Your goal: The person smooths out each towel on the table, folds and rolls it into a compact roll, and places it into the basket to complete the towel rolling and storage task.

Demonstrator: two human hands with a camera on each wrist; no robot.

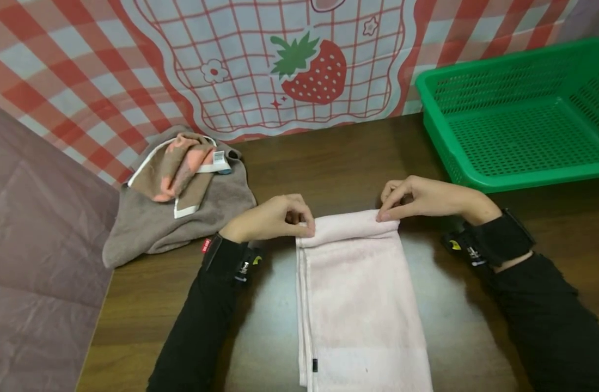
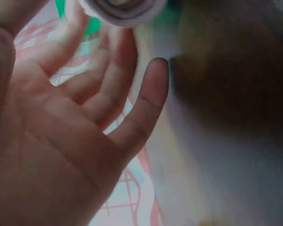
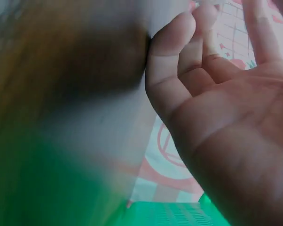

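Observation:
A pale pink towel [image 1: 360, 305] lies lengthwise on the dark wooden table [image 1: 329, 163], its far end rolled into a short roll [image 1: 350, 226]. My left hand [image 1: 305, 225] pinches the roll's left end with curled fingers. My right hand [image 1: 386, 213] pinches its right end, thumb and fingertips on top. In the left wrist view the spiral end of the roll [image 2: 122, 9] sits at my fingertips [image 2: 153, 77]. The right wrist view shows my curled fingers [image 3: 172, 42] against a blurred surface; the towel is not clear there.
A grey-brown towel heap [image 1: 152, 228] with a pink-and-brown patterned cloth [image 1: 179, 166] on top lies at the left. A green plastic basket [image 1: 525, 179] stands at the back right. A strawberry-print checked cloth [image 1: 309, 71] hangs behind. The table's left edge [image 1: 96, 326] is near my left sleeve.

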